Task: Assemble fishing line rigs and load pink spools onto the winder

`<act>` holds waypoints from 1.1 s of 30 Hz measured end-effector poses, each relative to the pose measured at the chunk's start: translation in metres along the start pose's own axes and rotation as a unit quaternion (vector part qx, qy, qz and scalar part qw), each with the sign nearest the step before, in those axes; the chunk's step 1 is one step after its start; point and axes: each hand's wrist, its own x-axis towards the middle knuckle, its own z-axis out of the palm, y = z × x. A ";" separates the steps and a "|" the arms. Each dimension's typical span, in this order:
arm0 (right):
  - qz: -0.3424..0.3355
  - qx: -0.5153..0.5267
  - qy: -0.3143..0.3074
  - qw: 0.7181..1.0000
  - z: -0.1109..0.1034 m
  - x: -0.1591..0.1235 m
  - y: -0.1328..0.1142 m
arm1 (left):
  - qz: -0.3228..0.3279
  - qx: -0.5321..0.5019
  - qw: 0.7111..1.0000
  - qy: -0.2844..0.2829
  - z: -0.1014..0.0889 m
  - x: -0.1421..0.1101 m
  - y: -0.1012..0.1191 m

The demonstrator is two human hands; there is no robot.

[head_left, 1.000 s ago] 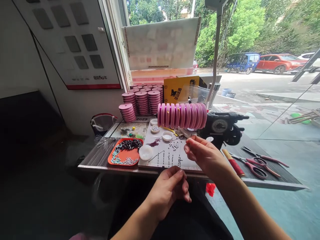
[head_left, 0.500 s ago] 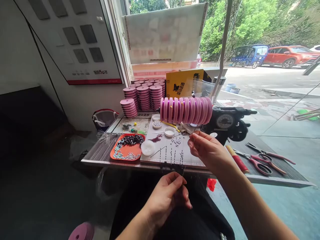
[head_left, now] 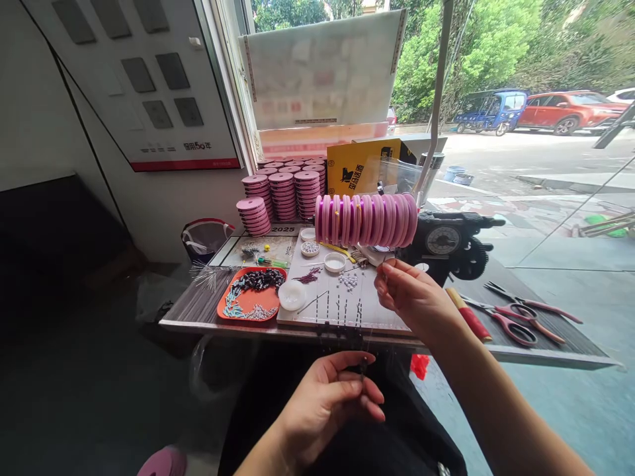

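Observation:
Low in front of the table edge, my left hand (head_left: 330,396) has its index finger and thumb on either side of a small dark piece (head_left: 364,369), too small to name. A fine line, barely visible, runs up from there. My right hand (head_left: 414,291) is raised over the right part of the white board (head_left: 307,314), fingertips pinched on what looks like the same fine line. Just above it is a row of pink spools (head_left: 367,220) on a winder (head_left: 441,238) with a dial. Short black strands (head_left: 338,307) hang over the board's front edge.
An orange tray (head_left: 221,309) holds black, teal and silver small parts. White dishes (head_left: 292,295) and loose pale beads (head_left: 348,282) lie on the board. Scissors (head_left: 516,327) and a red thread cone (head_left: 477,324) lie at right. Stacked pink spools (head_left: 282,195) stand behind.
My left index finger has lifted apart from the thumb, uncovering the small dark piece. My right hand keeps its pinch near the same spot. The view has shifted slightly.

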 end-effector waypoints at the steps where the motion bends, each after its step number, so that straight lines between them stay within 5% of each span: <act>1: 0.001 0.001 0.000 1.000 0.000 0.000 0.000 | -0.002 0.003 1.000 0.002 0.000 0.000 0.000; 8: -0.010 0.006 -0.009 1.000 0.000 0.004 0.004 | 0.006 0.059 0.998 0.007 -0.002 -0.004 0.001; 13: -0.035 -0.060 -0.016 0.997 0.001 0.008 -0.006 | 0.062 0.239 0.965 -0.086 0.007 0.006 0.028; 15: -0.039 -0.079 -0.011 0.996 0.000 0.010 -0.011 | 0.090 0.226 0.963 -0.116 0.020 0.022 0.044; 23: -0.033 -0.059 -0.020 0.997 -0.005 0.008 -0.011 | 0.196 0.138 0.971 0.016 0.065 0.073 0.065; 33: -0.039 -0.051 -0.005 0.998 0.001 0.007 -0.006 | 0.097 0.092 0.990 0.037 0.036 0.037 0.031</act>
